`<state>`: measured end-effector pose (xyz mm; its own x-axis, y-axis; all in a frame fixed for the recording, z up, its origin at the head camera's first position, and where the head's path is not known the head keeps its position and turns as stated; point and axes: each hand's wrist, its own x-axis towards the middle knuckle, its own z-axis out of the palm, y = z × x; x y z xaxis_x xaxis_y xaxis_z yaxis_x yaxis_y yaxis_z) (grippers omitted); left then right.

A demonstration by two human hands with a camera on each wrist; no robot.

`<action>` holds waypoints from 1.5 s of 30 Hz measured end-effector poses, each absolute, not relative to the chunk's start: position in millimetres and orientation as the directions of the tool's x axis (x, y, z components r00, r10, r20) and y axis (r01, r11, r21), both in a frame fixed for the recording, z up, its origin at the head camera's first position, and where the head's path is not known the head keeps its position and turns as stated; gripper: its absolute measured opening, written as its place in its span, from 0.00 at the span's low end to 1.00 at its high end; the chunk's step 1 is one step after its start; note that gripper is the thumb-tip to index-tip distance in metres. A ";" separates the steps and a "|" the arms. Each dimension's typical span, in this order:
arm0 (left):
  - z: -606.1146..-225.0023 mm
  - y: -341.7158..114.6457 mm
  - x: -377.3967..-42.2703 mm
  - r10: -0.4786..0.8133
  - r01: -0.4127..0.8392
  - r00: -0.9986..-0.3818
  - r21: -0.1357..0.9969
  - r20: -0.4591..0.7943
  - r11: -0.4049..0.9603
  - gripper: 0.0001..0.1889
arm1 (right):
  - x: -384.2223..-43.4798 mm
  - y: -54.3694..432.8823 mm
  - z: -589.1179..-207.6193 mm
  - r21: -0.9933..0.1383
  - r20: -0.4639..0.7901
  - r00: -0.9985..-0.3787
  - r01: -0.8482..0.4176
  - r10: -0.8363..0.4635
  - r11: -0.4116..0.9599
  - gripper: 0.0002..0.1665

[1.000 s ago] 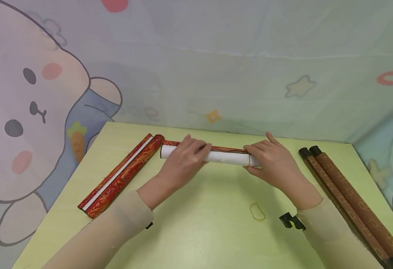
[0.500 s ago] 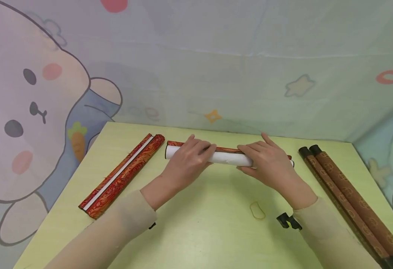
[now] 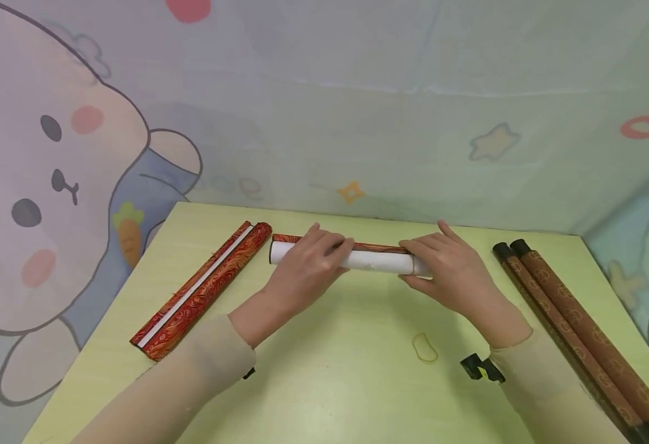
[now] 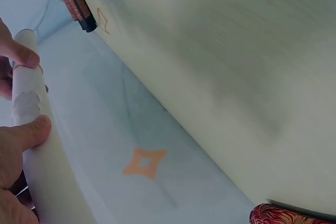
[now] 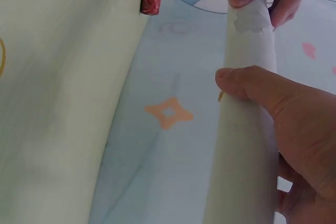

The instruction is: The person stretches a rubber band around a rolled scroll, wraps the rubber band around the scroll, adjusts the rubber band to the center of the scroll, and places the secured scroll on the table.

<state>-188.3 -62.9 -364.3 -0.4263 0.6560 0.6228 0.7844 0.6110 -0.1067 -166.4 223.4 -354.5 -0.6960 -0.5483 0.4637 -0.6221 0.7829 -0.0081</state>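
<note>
A rolled scroll (image 3: 380,261), white outside with a red-and-gold patterned strip along its far side, is held level over the back of the table by both hands. My left hand (image 3: 309,265) grips it left of the middle, its thumb pressed on the white roll (image 4: 50,177) in the left wrist view. Toward the other end my right hand (image 3: 458,271) holds it, fingers over the top and thumb on the near side. A thin rubber band (image 3: 413,265) circles the roll beside the right fingertips. Torn-looking white paper (image 5: 252,20) shows between the hands.
A loose rubber band (image 3: 416,350) lies on the pale table (image 3: 330,382) in front of the right hand. At left rests a red-and-gold patterned scroll (image 3: 213,296). Two brown scrolls (image 3: 574,314) with black ends lie at right. A printed cloth (image 3: 313,123) hangs behind.
My right hand slid left along the scroll, covering the rubber band, then came back right, so the band shows again. The scroll shifted slightly right, then a little left; the left hand moved with it.
</note>
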 end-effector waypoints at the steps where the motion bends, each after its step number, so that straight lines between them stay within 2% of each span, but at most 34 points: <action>1: -364.5 -62.5 -188.2 0.654 0.785 -0.428 -0.102 0.624 0.611 0.22 | -167.3 221.4 -355.3 -0.004 0.477 -0.684 -0.631 -0.553 0.776 0.32; 6: -366.4 -64.1 -188.0 0.643 0.780 -0.445 -0.082 0.624 0.620 0.22 | -168.7 217.2 -356.3 0.037 0.473 -0.665 -0.641 -0.579 0.767 0.35; 9: -367.4 -66.4 -187.9 0.640 0.782 -0.447 -0.074 0.625 0.618 0.23 | -165.6 222.1 -354.7 0.036 0.428 -0.709 -0.607 -0.561 0.794 0.38; 13: -367.0 -66.9 -188.6 0.643 0.790 -0.444 -0.067 0.624 0.610 0.23 | -164.0 228.4 -352.9 0.004 0.394 -0.748 -0.580 -0.534 0.815 0.35; 18: -366.0 -64.9 -188.3 0.648 0.787 -0.448 -0.073 0.616 0.613 0.23 | -169.4 222.4 -352.5 -0.017 0.409 -0.720 -0.620 -0.561 0.784 0.30; 21: -366.5 -62.9 -187.4 0.650 0.782 -0.453 -0.079 0.610 0.618 0.23 | -170.6 215.5 -352.8 0.008 0.414 -0.708 -0.626 -0.572 0.780 0.29; 28: -365.8 -63.3 -187.7 0.655 0.774 -0.462 -0.088 0.598 0.626 0.23 | -164.6 214.9 -349.0 0.060 0.374 -0.744 -0.576 -0.554 0.815 0.42; 33: -363.8 -64.2 -187.6 0.657 0.781 -0.462 -0.078 0.596 0.619 0.22 | -162.7 219.3 -346.7 0.054 0.383 -0.754 -0.559 -0.534 0.828 0.35; 39: -362.1 -61.3 -187.1 0.652 0.778 -0.450 -0.092 0.610 0.622 0.22 | -166.9 215.8 -347.5 0.066 0.412 -0.719 -0.590 -0.560 0.805 0.34; 45: -362.3 -61.0 -187.2 0.640 0.759 -0.427 -0.131 0.639 0.638 0.22 | -170.8 213.4 -354.7 0.130 0.511 -0.631 -0.615 -0.584 0.778 0.39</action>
<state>-187.2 -61.0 -362.3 -0.4272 0.6399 0.6388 0.7590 0.6377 -0.1312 -170.8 213.4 -354.7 -0.6308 -0.5839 0.5110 -0.6145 0.7780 0.1304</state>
